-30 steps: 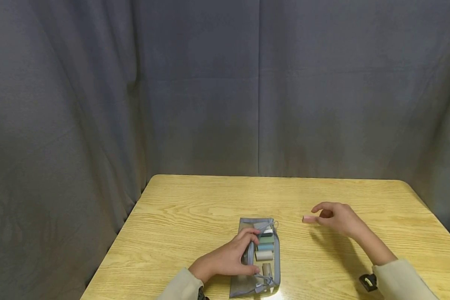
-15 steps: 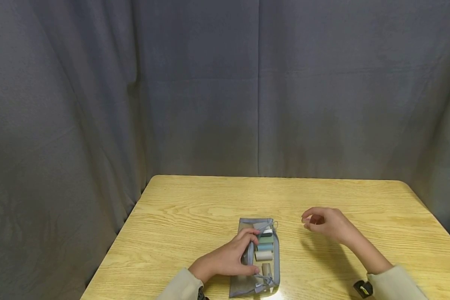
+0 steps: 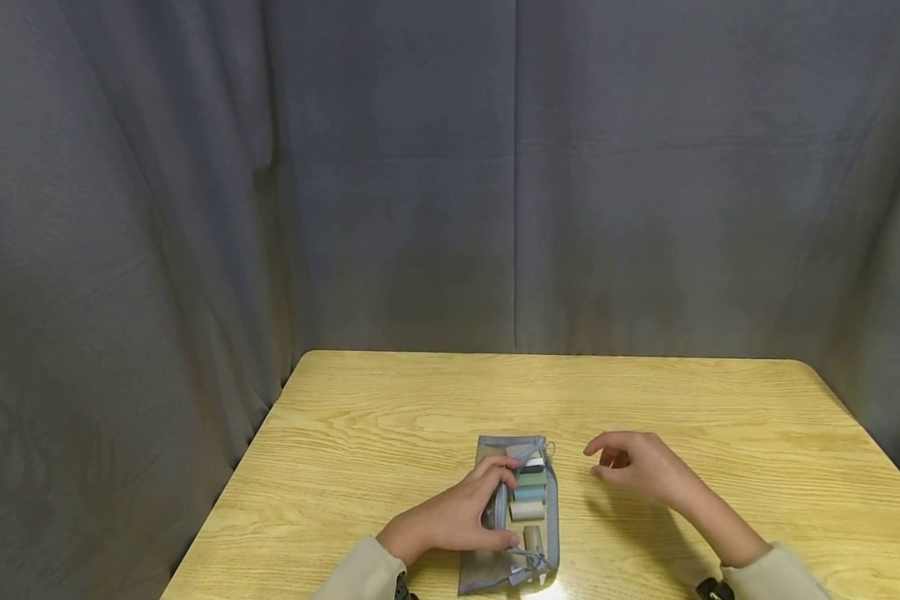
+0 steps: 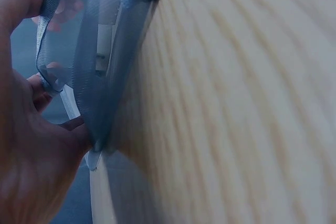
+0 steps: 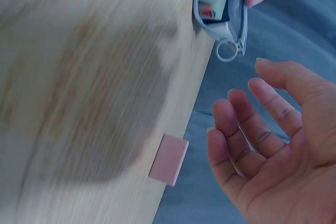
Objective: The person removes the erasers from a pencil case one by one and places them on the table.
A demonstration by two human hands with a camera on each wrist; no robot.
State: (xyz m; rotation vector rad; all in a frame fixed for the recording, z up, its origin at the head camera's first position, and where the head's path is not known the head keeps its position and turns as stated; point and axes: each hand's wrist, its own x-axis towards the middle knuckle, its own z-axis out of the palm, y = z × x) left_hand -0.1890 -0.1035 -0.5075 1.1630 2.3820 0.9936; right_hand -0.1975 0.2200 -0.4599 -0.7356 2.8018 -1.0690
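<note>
A grey-blue mesh zip pouch [image 3: 483, 573] lies on the table, its mouth gaping. My left hand [image 3: 457, 512] holds the pouch by its upper edge, fingers toward the far end and thumb toward the near end. Inside show several small pieces, among them a green block [image 3: 532, 480], a blue block [image 3: 528, 494] and a pale block [image 3: 527, 510]. To the right, my right hand [image 3: 637, 467] hovers over the table with bent, parted fingers and nothing between them. A flat pink block [image 5: 168, 160] lies on the table near those fingers in the right wrist view; the head view hides it.
The wooden table [image 3: 390, 392] has rounded far corners. Grey curtains [image 3: 405, 208] hang behind it and on both sides. A zip ring [image 5: 227, 51] hangs at the pouch's end. A dark wrist strap [image 3: 714, 588] shows at the right sleeve.
My right hand has moved left and nearer, toward the pouch. The pink block, seen at its fingertips earlier, is now hidden in the head view. The left hand and pouch have stayed put.
</note>
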